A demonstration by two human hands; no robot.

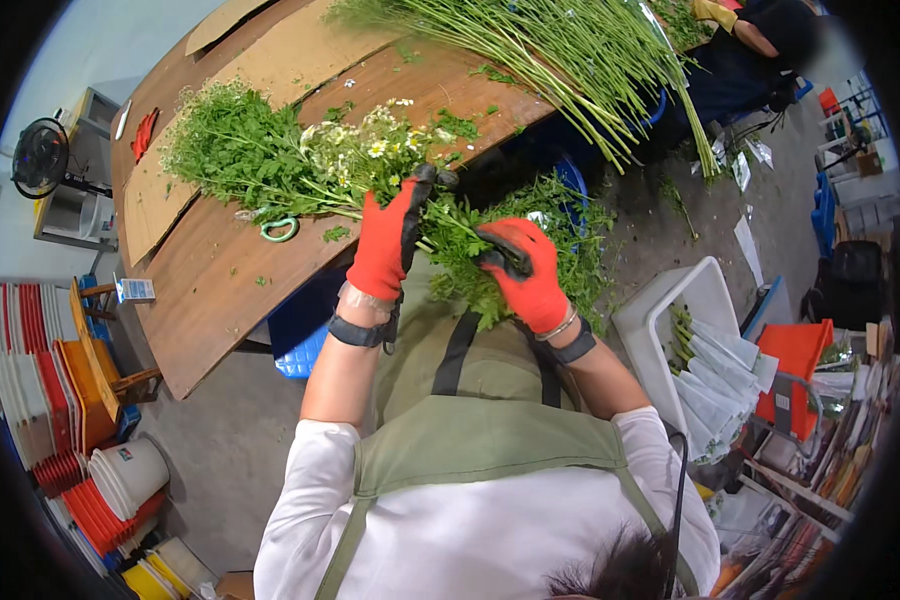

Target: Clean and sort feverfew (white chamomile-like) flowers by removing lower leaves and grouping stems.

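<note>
My left hand (392, 232), in a red glove with a black palm, is closed around a flower stem at the table's near edge. White daisy-like flowers (375, 148) stand just beyond it over the wooden tabletop. My right hand (527, 272), gloved the same way, is closed on leafy green foliage (460, 240) below the flowers. Its fingertips are partly hidden by the leaves. A bunch of feathery green stems (245, 150) lies on the table to the left of the flowers. Near its stem ends rest scissors with a pale green handle (280, 230).
A blue bin (575, 190) with cut greenery stands by the table edge. Long bare-looking stems (570, 60) overhang the far side. At right, a white tub (645, 320) holds wrapped bunches (720, 375). Another person (760, 45) is at the upper right. Stacked buckets (125, 475) sit at left.
</note>
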